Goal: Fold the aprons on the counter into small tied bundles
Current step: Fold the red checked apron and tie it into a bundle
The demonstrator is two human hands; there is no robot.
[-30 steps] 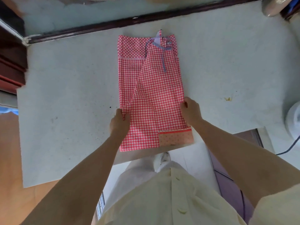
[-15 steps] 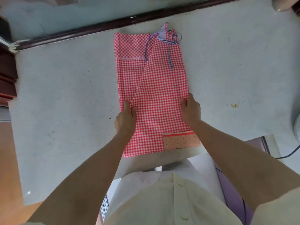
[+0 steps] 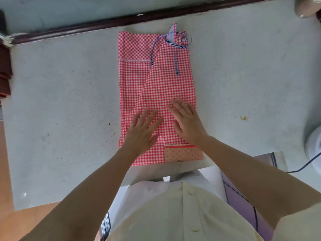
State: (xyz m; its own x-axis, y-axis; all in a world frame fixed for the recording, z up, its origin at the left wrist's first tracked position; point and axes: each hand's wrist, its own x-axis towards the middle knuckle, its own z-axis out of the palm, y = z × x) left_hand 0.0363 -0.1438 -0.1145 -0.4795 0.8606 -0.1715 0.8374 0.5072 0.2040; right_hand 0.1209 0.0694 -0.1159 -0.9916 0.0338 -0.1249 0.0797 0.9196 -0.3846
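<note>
A red-and-white checked apron (image 3: 163,80) lies folded into a long strip on the pale counter (image 3: 60,105), its near end at the counter's front edge. Blue striped ties (image 3: 175,44) sit bunched at its far end, one strand trailing down the cloth. A pink dotted pocket patch (image 3: 182,154) shows at the near right corner. My left hand (image 3: 141,132) rests flat on the near left part of the apron, fingers spread. Beside it, my right hand (image 3: 186,121) lies flat on the near right part, fingers spread too. Neither hand grips the cloth.
A dark wooden ledge (image 3: 104,23) runs along the counter's far edge. A white appliance (image 3: 313,145) with a dark cable stands at the right edge. A small yellow crumb (image 3: 244,117) lies right of the apron. A tan object (image 3: 304,7) sits at the far right corner.
Both hands left the apron's side edges and moved inward onto the top of the cloth, now lying flat with fingers spread.
</note>
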